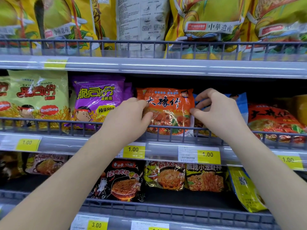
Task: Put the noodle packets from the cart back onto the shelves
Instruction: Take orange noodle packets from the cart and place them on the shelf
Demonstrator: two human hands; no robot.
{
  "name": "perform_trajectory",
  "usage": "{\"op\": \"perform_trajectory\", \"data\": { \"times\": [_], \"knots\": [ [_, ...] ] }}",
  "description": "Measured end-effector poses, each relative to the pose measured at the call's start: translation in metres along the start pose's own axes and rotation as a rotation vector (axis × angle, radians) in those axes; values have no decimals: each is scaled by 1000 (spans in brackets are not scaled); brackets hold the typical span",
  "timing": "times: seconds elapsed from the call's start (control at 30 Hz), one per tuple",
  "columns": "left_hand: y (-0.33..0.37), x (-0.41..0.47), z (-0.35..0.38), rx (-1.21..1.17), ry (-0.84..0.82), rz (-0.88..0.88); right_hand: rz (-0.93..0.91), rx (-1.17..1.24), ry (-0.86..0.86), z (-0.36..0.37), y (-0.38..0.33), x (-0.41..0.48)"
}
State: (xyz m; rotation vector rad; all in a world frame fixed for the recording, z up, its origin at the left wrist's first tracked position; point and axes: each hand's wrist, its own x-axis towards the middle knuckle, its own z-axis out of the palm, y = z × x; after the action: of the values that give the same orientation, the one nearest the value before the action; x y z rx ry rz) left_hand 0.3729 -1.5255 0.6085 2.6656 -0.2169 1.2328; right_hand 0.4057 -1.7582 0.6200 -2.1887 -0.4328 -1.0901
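both hands reach up to the middle shelf (99,144). the left hand (131,113) grips the left edge of the orange noodle packet (169,110) with curled fingers; the right hand (214,112) pinches its right edge between thumb and bent fingers. the packet stands upright behind the wire rail (58,120), between a purple packet (98,100) and a blue packet (240,103).

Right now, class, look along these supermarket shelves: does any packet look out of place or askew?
Two do. On the top shelf, one grey-white plastic packet shows its printed back among front-facing yellow packets. On the bottom shelf, a yellow-and-blue plastic packet leans sideways, its code side outward.
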Motion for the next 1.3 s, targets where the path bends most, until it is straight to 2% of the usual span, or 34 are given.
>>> {"op": "perform_trajectory", "data": {
  "times": [0.23, 0.47, 0.57, 0.8, 1.03, 1.3],
  "knots": [
    [2, -6, -6, -38, 70, 1, -36, 31, 37, -3, -2, -4],
    [-6, -15, -9, -208, 171, 69, -107, 129, 8, 0, -10, -14],
    [-5, -22, -11, -314, 200, 81, -148, 230, -16, 0, -15, -22],
    [1, -59, -31, -577, 272, -38, -254, 498, -18, 15, -33, -48],
    [-36, -108, -63, -608, 246, -113, -259, 796, -205, 51, -83, -75],
    [-129, -190, -141, -596, 293, -251, -275, 965, -413, 109, -202, -116]
  ]
}}
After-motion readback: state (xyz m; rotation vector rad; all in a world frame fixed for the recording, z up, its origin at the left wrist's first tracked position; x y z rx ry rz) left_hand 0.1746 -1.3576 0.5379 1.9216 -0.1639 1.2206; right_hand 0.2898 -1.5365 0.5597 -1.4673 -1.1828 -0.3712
